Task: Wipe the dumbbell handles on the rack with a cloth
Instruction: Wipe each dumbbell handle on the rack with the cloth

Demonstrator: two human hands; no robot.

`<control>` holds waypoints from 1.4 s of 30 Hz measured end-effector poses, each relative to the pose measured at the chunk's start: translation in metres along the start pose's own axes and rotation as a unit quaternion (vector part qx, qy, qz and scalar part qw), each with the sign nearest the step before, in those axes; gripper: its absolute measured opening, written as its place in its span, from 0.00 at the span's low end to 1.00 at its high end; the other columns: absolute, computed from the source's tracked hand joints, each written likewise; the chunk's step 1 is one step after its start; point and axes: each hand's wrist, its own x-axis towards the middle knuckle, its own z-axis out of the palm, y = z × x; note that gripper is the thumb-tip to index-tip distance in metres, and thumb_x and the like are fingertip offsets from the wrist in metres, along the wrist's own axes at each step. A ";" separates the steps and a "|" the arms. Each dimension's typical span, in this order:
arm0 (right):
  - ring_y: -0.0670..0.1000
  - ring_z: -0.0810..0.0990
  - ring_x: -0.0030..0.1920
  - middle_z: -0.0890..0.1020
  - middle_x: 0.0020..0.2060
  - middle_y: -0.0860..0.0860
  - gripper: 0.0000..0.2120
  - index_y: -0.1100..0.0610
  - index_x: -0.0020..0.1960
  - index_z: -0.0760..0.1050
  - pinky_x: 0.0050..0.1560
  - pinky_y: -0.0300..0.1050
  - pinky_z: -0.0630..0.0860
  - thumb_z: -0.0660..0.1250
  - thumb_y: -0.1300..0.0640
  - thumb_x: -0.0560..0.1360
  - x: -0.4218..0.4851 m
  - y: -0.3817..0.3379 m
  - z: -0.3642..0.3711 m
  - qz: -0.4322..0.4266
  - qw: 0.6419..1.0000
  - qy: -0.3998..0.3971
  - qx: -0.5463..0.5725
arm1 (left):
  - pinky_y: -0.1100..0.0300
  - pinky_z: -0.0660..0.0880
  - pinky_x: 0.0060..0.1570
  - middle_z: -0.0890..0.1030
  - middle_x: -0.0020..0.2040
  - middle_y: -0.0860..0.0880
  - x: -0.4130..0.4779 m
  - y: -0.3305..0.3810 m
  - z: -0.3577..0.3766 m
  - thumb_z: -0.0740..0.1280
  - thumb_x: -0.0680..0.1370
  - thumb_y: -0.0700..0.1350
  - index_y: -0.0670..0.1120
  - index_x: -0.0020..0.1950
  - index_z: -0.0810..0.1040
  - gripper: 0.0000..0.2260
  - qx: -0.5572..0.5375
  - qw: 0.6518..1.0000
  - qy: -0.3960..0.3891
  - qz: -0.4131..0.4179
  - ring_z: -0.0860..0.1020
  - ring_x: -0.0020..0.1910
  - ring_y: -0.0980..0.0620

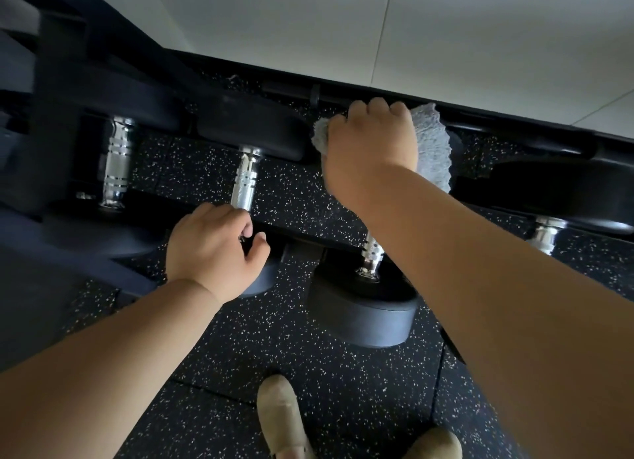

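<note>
Right hand [372,146] fingers clamped on grey cloth [433,142], cloth wrapped over far part of dumbbell handle [372,252] on rack [497,123]. Handle long axis runs from person toward wall. Left hand [214,249] fingers curled round near end of neighbour handle [242,184], which lies parallel.

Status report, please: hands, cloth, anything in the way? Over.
Right hand grips cloth, at far end of a handle. Left hand at near end of next handle, grip unclear. Nothing seen blocking.
</note>
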 end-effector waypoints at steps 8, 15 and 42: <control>0.55 0.79 0.59 0.80 0.62 0.49 0.33 0.48 0.71 0.73 0.65 0.56 0.73 0.60 0.28 0.74 -0.035 0.071 -0.001 -0.102 0.986 0.058 0.116 | 0.55 0.62 0.38 0.75 0.36 0.54 -0.001 0.001 0.000 0.62 0.75 0.57 0.50 0.38 0.73 0.12 -0.008 1.000 0.003 0.000 0.72 0.39 0.46; 0.57 0.71 0.47 0.71 0.48 0.54 0.20 0.48 0.65 0.76 0.46 0.52 0.67 0.65 0.40 0.77 0.009 0.005 -0.015 -0.087 0.986 -0.079 -0.122 | 0.55 0.62 0.39 0.75 0.35 0.55 -0.001 0.000 0.000 0.62 0.75 0.57 0.50 0.38 0.73 0.12 -0.012 1.000 0.003 -0.004 0.72 0.39 0.47; 0.51 0.70 0.71 0.78 0.67 0.44 0.35 0.47 0.73 0.73 0.76 0.53 0.63 0.37 0.33 0.83 -0.106 0.049 0.058 -0.309 0.926 -0.200 0.081 | 0.53 0.70 0.37 0.77 0.36 0.54 0.000 -0.001 0.003 0.62 0.75 0.57 0.50 0.39 0.75 0.13 -0.014 1.000 -0.004 -0.005 0.74 0.40 0.47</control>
